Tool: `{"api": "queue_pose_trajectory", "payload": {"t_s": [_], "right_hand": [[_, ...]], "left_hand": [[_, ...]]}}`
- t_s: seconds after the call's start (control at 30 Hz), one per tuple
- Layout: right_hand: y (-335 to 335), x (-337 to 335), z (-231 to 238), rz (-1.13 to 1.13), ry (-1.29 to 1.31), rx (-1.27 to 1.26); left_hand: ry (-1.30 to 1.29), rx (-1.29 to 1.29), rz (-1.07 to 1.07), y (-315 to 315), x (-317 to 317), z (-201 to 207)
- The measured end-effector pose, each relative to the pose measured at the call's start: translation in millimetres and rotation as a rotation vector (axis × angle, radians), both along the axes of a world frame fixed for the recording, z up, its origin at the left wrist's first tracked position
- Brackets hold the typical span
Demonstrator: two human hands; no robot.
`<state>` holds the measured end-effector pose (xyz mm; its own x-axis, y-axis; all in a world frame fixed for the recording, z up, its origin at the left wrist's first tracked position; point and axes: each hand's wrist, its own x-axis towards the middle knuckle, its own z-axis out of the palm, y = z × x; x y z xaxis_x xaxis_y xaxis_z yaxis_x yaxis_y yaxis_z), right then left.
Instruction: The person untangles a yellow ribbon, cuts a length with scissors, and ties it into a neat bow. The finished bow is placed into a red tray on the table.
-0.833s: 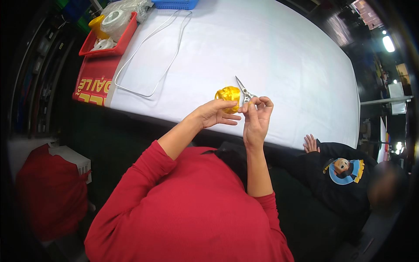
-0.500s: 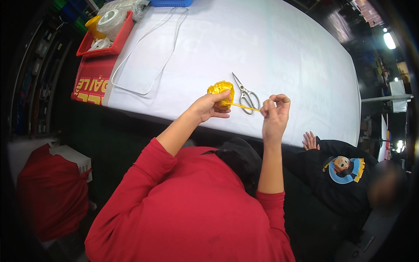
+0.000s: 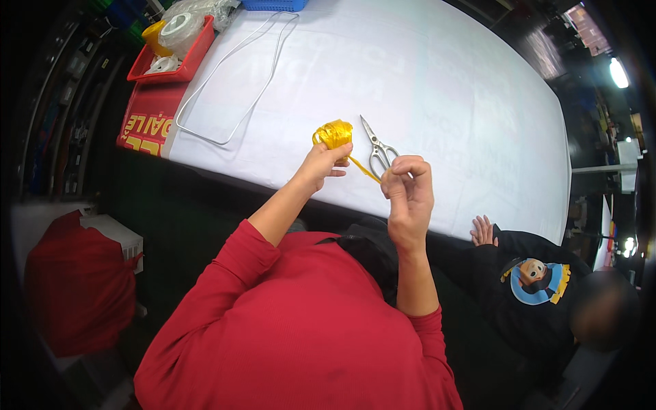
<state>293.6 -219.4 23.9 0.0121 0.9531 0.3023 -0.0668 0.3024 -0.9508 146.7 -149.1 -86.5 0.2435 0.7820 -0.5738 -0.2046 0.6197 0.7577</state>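
A bundle of shiny yellow ribbon (image 3: 334, 133) is gripped in my left hand (image 3: 322, 164), above the near edge of the white-covered table. From the bundle a narrow yellow strand (image 3: 365, 169) runs down to the right, pulled straight. My right hand (image 3: 410, 198) is closed, pinching the far end of that strand between thumb and fingers. Just beyond my right hand lies a pair of metal scissors (image 3: 377, 143), its closed blades pointing away from me. Part of its handle loops is hidden behind my right fingers.
On the white table (image 3: 471, 102) lies a bent white wire loop (image 3: 256, 102). A red basket (image 3: 195, 61) with rolls in it stands far left, beside a blue basket (image 3: 275, 5). At the right, another person (image 3: 540, 294) in black rests a hand on the table edge.
My left hand and the ribbon bundle have shifted slightly left and turned upward. My right hand has come left and nearer to me, now overlapping the scissors' handles. The strand slopes more steeply.
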Motion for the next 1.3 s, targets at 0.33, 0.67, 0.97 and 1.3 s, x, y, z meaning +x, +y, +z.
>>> {"api": "queue_pose_trajectory", "payload": {"t_s": [0.33, 0.67, 0.97, 1.3], "right_hand": [[51, 92, -32, -0.381, -0.415, -0.08], [62, 25, -24, 0.162, -0.896, 0.133], [65, 29, -18, 0.378, -1.163, -0.049], [59, 97, -11, -0.128, -1.639, -0.146]], "left_hand": [[0.334, 0.15, 0.044, 0, -9, 17], [0.038, 0.111, 0.065, -15, -7, 45], [0.007, 0.039, 0.138, -13, -18, 44], [0.025, 0.043, 0.158, -3, -74, 52]]}}
